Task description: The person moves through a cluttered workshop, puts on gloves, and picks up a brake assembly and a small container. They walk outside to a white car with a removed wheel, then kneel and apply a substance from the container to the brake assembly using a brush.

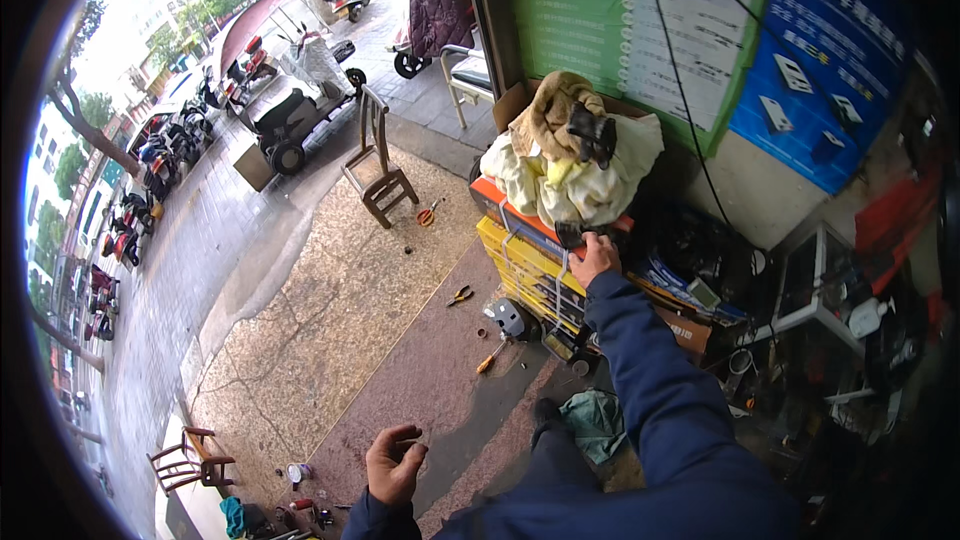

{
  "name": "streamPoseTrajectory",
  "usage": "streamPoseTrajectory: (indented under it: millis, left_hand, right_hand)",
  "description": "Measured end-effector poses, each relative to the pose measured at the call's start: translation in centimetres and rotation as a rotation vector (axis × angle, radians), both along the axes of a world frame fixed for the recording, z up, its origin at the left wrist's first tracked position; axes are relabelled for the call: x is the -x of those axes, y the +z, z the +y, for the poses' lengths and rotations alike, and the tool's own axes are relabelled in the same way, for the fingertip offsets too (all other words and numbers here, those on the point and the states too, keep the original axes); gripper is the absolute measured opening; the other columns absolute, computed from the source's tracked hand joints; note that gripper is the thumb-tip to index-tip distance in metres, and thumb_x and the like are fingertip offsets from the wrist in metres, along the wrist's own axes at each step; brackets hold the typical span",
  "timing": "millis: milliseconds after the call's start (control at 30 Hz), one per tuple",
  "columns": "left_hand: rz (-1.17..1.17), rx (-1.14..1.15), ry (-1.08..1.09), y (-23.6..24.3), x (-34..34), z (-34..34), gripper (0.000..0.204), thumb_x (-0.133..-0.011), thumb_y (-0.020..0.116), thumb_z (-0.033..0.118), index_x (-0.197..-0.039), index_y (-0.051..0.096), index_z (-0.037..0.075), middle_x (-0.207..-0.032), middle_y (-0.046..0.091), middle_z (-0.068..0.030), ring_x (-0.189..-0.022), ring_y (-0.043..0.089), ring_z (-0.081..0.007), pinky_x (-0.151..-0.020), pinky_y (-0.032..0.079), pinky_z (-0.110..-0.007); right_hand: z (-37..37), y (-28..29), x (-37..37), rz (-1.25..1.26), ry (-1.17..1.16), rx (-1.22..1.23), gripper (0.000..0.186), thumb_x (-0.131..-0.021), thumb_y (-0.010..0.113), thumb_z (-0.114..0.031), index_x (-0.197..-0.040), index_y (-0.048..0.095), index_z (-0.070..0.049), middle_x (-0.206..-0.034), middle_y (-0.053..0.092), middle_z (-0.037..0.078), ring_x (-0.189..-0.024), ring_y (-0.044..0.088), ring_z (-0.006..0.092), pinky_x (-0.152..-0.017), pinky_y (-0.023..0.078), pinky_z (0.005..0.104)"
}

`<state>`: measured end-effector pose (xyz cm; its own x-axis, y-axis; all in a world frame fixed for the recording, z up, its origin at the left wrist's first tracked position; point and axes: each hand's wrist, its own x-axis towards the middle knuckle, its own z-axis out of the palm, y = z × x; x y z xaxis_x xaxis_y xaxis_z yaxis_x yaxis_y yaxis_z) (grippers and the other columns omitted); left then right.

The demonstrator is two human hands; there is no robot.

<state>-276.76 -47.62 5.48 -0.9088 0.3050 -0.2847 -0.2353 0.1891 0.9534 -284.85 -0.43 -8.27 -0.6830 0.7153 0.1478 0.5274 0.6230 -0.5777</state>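
My right hand [597, 258] reaches out to the stack of boxes, its fingers closed at a small black object [570, 234] on the upper box's edge; its kind is unclear. Beside it, a heap of pale cloths [570, 185] lies on the orange box [492, 197], with yellow boxes [520, 262] beneath. My left hand [393, 465] hangs low over the floor, fingers curled and thumb near the forefinger. Whatever it may pinch is too small to make out. At the foot of the stack stand a grey-black device [512, 320] and a yellow-handled screwdriver [488, 363].
Pliers [460, 295] and orange-handled scissors [428, 215] lie on the floor near a wooden chair [375, 165]. A green cloth [594, 424] is by my foot. Clutter and a metal frame [815, 280] crowd the right. Another small chair [195, 458] stands lower left.
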Motion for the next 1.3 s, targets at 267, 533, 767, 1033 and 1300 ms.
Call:
streamPoseTrajectory:
  millis: [267, 533, 767, 1033, 1300]
  left_hand:
    - [-0.073, 0.122, 0.035, -0.4, 5.4, 5.9, 0.032, -0.083, 0.066, 0.005, -0.113, 0.058, -0.003, -0.103, 0.066, -0.0102, -0.087, 0.063, -0.0151, -0.076, 0.050, -0.028]
    - [0.102, 0.122, -0.037, 6.2, 10.1, 10.5, 0.030, -0.083, 0.068, 0.008, -0.109, 0.060, -0.005, -0.101, 0.068, -0.0141, -0.094, 0.065, -0.0161, -0.081, 0.052, -0.029]
    - [1.254, -0.270, -0.382, 26.7, 12.4, 18.1, 0.037, -0.075, 0.068, 0.010, -0.109, 0.056, 0.000, -0.098, 0.059, -0.0179, -0.082, 0.062, -0.0342, -0.070, 0.051, -0.041]
    - [1.492, -0.184, -0.517, 30.7, 10.3, 14.8, 0.031, -0.080, 0.066, 0.017, -0.105, 0.058, 0.000, -0.091, 0.060, -0.0175, -0.078, 0.061, -0.0343, -0.068, 0.050, -0.041]
    - [1.406, -0.091, -0.455, 31.5, 11.5, 11.6, 0.029, -0.085, 0.064, 0.024, -0.101, 0.059, 0.000, -0.084, 0.061, -0.0170, -0.074, 0.061, -0.0344, -0.065, 0.050, -0.042]
  right_hand:
    - [5.6, -2.5, 4.9, -0.151, 0.126, -0.326, 0.024, -0.074, 0.070, -0.021, -0.092, 0.057, -0.009, -0.098, 0.058, 0.014, -0.098, 0.054, 0.0370, -0.080, 0.045, 0.0496]
    - [11.8, 8.3, 8.4, 0.449, 0.191, -0.056, 0.032, -0.082, 0.063, -0.014, -0.111, 0.052, -0.006, -0.077, 0.063, 0.017, -0.068, 0.064, 0.0335, -0.065, 0.050, 0.0425]
    - [17.6, 9.1, 15.7, 0.138, 0.241, -0.276, 0.067, -0.076, 0.069, -0.016, -0.134, 0.041, 0.002, -0.119, 0.059, 0.025, -0.106, 0.060, 0.0389, -0.092, 0.048, 0.0436]
    - [20.4, 9.3, 15.1, -0.030, 0.227, -0.325, 0.051, -0.080, 0.067, -0.021, -0.123, 0.052, 0.001, -0.114, 0.062, 0.024, -0.103, 0.060, 0.0407, -0.089, 0.048, 0.0451]
    - [20.1, 12.4, 14.0, 0.049, 0.310, -0.298, 0.039, -0.085, 0.065, -0.025, -0.114, 0.061, 0.000, -0.107, 0.065, 0.023, -0.100, 0.060, 0.0426, -0.085, 0.048, 0.0461]
